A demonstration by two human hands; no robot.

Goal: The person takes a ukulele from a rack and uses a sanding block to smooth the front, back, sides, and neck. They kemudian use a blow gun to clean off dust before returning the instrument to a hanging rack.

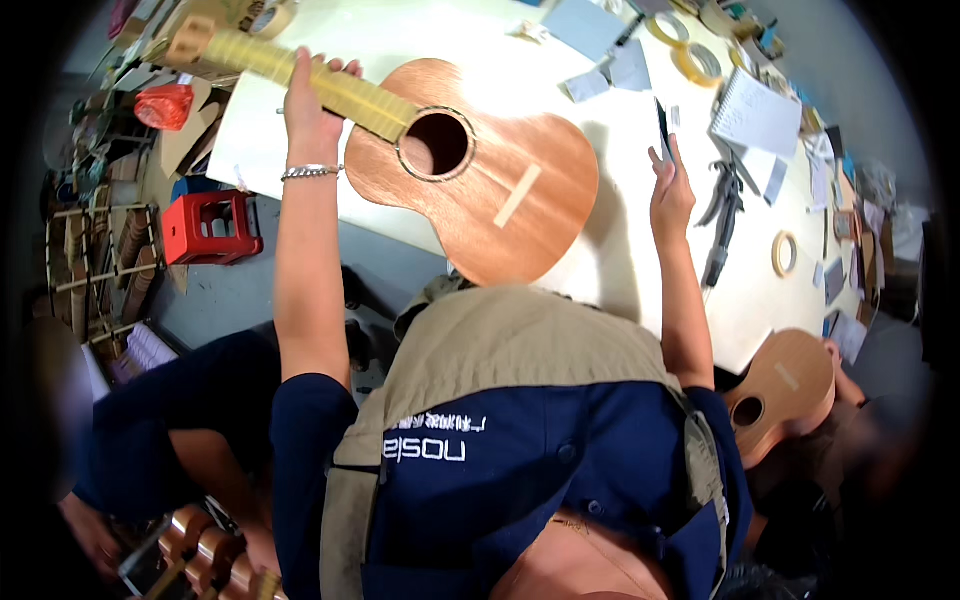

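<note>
A small wooden ukulele (550, 180) lies face up across the white table, its neck pointing to the far left. Yellow masking tape (365, 105) covers the fingerboard, and a pale strip (517, 196) sticks to the top below the soundhole. My left hand (315, 105) is wrapped round the neck. The lower edge of the body rests against or close to my tan apron (520, 340); I cannot tell which. Right of the body, my right hand (673, 190) pinches a thin, flat, dark and pale piece (663, 122), seen nearly edge-on, raised over the table (625, 260).
Right of my right hand lie a black clamp (722, 215), a spiral notebook (757, 113) and tape rolls (697, 63). Grey sheets (585, 28) lie at the back. A red stool (212, 228) stands left. Other people work at both sides; a second ukulele (800, 375) is at right.
</note>
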